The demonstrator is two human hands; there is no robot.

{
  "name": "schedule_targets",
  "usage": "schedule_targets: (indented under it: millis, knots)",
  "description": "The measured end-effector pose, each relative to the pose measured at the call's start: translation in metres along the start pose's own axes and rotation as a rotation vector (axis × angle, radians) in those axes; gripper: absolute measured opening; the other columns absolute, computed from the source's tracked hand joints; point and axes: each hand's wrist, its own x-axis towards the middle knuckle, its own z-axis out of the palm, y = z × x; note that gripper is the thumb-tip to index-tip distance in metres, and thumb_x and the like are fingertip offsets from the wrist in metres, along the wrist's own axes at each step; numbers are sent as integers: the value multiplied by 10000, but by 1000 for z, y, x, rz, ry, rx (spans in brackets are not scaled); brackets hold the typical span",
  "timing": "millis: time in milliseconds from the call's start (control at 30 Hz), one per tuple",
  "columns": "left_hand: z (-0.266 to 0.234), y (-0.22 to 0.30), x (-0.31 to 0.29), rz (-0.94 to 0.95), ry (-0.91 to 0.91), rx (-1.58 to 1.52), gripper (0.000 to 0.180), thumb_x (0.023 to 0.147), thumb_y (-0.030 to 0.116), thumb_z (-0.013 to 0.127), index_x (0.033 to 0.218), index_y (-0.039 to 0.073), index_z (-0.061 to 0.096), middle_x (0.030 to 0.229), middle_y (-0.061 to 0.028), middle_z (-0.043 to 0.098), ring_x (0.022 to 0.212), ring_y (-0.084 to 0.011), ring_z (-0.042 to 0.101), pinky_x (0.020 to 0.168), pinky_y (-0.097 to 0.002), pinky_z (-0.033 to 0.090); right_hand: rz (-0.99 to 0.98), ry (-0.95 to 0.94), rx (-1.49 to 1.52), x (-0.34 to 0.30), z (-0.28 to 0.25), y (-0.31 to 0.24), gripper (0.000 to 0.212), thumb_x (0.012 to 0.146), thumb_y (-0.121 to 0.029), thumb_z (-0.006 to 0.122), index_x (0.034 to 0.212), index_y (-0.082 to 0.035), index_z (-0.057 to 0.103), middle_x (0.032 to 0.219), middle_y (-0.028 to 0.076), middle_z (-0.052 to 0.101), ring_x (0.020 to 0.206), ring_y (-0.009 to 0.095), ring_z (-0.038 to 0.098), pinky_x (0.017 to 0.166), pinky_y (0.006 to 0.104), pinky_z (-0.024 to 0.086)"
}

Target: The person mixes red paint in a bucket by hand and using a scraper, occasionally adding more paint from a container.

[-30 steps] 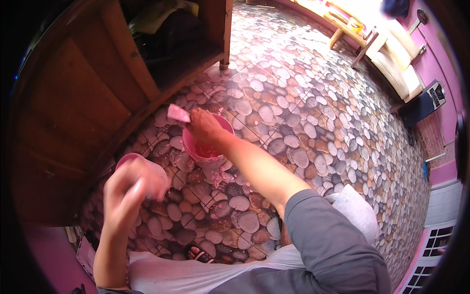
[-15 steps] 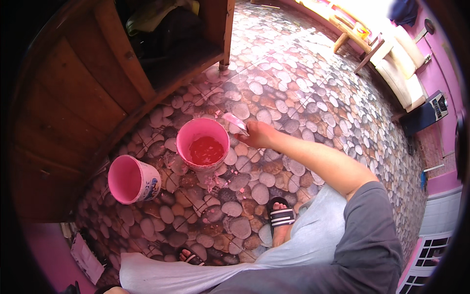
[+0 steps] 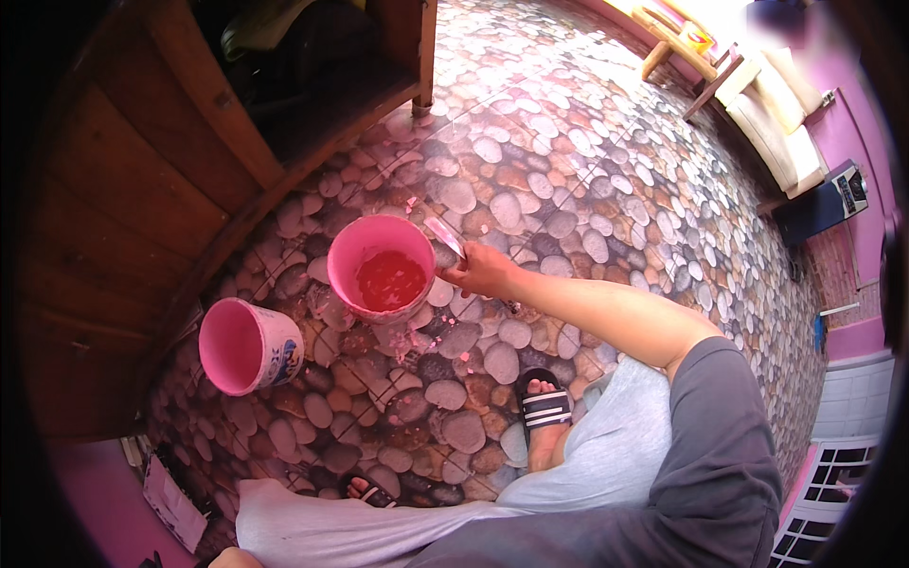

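My right hand [image 3: 483,270] is closed around a flat, pink-smeared tool that looks like a scraper [image 3: 443,235]. Its exact kind is partly hidden by my fingers. The hand is just right of the rim of a pink-coated bucket [image 3: 347,254], and its blade end points up and to the left. Red-pink paint [image 3: 390,281] lies in the bottom of this bucket. A second bucket [image 3: 284,355], white outside and pink inside, is to its left, apart from my hands. My left hand does not show; only a bit of skin is visible at the lower left edge.
Pink flakes [image 3: 417,346] are scattered on the pebble-patterned floor [image 3: 530,189] by the buckets. A wooden cabinet [image 3: 123,189] flanks them on the left. My sandalled foot [image 3: 546,407] is close by. A cushioned seat [image 3: 772,123] and dark box-like object [image 3: 822,206] are along the right wall.
My right hand and the tool have come slightly lower and closer to the paint bucket's right rim. The whole view has shifted a little.
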Motion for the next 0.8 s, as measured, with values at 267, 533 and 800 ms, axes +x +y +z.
schedule_targets:
  millis: [267, 533, 800]
  knots:
    - [3, 5, -16, 29, -8, 26, 350, 915, 436, 582, 820, 100, 586, 733, -34, 557, 641, -253, 559, 553, -379, 417, 33, 47, 310, -6, 14, -31, 427, 889, -408, 661, 929, 10, 582, 699, 82, 697, 666, 163, 708, 570, 312, 536]
    - [8, 12, -24, 57, -20, 69, 335, 921, 437, 576, 874, 106, 595, 791, -35, 607, 707, -264, 605, 598, -396, 449, 76, -26, 233, -6, 15, -47, 348, 910, -300, 661, 1016, 21, 578, 879, 95, 688, 733, 129, 708, 488, 279, 504]
    - [4, 16, -30, 87, -62, 104, 327, 928, 438, 570, 928, 113, 604, 850, -36, 656, 774, -276, 650, 643, -414, 480, 64, 128, 335, -10, 31, -38, 210, 820, -156, 677, 900, -15, 544, 794, 82, 685, 601, 134, 611, 515, 282, 469]
